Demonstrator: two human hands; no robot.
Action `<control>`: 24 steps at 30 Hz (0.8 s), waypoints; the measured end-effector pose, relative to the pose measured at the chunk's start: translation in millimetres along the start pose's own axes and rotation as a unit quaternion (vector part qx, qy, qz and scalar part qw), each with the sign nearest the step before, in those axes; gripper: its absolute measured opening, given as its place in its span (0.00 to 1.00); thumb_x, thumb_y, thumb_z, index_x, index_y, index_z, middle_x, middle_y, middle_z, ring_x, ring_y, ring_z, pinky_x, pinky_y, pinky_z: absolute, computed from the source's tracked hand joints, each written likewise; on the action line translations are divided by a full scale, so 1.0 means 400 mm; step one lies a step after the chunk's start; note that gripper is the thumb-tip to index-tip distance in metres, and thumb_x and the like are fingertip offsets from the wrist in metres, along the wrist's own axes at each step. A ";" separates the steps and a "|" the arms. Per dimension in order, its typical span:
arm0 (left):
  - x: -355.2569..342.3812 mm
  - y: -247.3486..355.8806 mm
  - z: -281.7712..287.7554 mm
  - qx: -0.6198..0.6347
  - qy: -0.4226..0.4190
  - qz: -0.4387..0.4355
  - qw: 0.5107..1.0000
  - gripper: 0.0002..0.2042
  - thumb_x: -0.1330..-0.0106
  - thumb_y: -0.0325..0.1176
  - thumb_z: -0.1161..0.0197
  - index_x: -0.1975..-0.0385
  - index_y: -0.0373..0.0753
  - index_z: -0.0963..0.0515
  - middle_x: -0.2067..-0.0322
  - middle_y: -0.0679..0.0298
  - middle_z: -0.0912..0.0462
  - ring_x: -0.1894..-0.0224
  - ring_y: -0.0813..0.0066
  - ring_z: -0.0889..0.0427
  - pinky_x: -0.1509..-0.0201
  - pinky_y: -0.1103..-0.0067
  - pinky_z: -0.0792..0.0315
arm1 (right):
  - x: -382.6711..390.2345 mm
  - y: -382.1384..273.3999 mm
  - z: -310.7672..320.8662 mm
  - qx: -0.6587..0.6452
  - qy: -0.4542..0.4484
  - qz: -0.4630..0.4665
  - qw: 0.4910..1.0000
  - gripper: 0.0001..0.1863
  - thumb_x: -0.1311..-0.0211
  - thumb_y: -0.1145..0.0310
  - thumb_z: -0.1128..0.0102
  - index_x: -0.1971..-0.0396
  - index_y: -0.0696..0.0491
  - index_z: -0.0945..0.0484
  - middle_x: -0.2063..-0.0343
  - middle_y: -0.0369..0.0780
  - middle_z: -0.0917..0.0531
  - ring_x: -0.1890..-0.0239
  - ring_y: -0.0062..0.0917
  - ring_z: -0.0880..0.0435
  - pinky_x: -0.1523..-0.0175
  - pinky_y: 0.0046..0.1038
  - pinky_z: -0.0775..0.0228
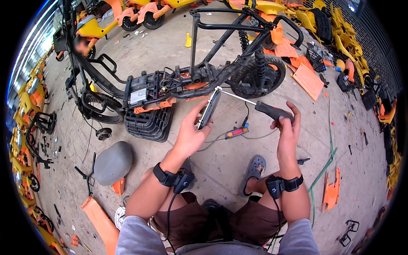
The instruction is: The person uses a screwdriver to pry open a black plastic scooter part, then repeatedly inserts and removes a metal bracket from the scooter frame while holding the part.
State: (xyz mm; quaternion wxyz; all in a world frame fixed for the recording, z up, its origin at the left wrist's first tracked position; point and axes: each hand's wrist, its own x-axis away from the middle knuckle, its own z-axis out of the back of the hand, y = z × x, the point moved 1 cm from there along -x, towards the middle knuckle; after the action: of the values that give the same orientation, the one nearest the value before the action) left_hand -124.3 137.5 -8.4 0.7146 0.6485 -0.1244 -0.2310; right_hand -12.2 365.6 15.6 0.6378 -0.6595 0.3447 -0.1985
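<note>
My left hand grips a thin, flat part with a dark face and a pale edge, held on its side in front of the scooter frame. What kind of part it is I cannot make out. In my right hand is a screwdriver with a black handle, some of its fingers raised off the grip. The shaft points left, and its tip meets or overlaps the flat part's upper end. Behind both hands stands the stripped black scooter, with a rear wheel and exposed wiring.
A black ribbed crate sits under the frame. On the floor lie a red and yellow device with a cable, a grey seat, orange panels and a green strap. Yellow scooters and parts line both sides.
</note>
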 end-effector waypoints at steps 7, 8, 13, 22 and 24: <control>-0.003 0.002 -0.004 -0.005 -0.001 -0.009 1.000 0.33 0.47 0.14 0.46 0.36 0.39 0.36 0.55 0.61 0.23 0.56 0.77 0.21 0.63 0.82 0.26 | -0.004 0.022 0.001 0.023 0.012 -0.023 0.999 0.22 0.33 0.61 0.50 0.42 0.56 0.36 0.71 0.38 0.24 0.80 0.19 0.27 0.71 0.22 0.34; -0.002 0.002 -0.004 -0.005 -0.001 -0.002 1.000 0.33 0.47 0.14 0.46 0.36 0.39 0.37 0.55 0.61 0.23 0.56 0.77 0.21 0.63 0.82 0.26 | -0.003 0.022 0.003 0.032 0.009 -0.029 0.999 0.22 0.32 0.61 0.50 0.43 0.56 0.35 0.70 0.39 0.24 0.80 0.19 0.27 0.71 0.22 0.33; -0.002 -0.002 -0.002 -0.012 0.005 -0.017 1.000 0.34 0.48 0.15 0.46 0.36 0.39 0.37 0.57 0.62 0.23 0.58 0.78 0.22 0.64 0.82 0.27 | -0.009 0.010 0.008 0.054 -0.004 -0.066 0.996 0.22 0.32 0.58 0.50 0.44 0.55 0.34 0.71 0.39 0.23 0.81 0.18 0.28 0.72 0.20 0.34; -0.001 -0.003 0.002 -0.006 0.018 0.006 1.000 0.35 0.48 0.15 0.46 0.35 0.40 0.38 0.63 0.62 0.21 0.65 0.80 0.22 0.65 0.82 0.27 | 0.008 -0.009 -0.008 0.071 -0.022 -0.079 0.994 0.21 0.30 0.57 0.54 0.44 0.53 0.33 0.78 0.36 0.26 0.85 0.14 0.32 0.81 0.18 0.39; -0.005 -0.003 -0.001 -0.009 0.016 0.003 1.000 0.35 0.48 0.15 0.46 0.35 0.40 0.38 0.63 0.62 0.21 0.66 0.80 0.22 0.66 0.82 0.27 | 0.009 0.015 -0.005 0.067 -0.019 -0.016 0.997 0.21 0.30 0.58 0.54 0.43 0.53 0.34 0.78 0.36 0.27 0.85 0.14 0.33 0.81 0.18 0.39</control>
State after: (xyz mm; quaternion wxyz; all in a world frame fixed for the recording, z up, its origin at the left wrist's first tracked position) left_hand -126.0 138.6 -9.3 0.7232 0.6451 -0.1122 -0.2196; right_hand -12.6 362.0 9.3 0.6840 -0.6244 0.3078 -0.2182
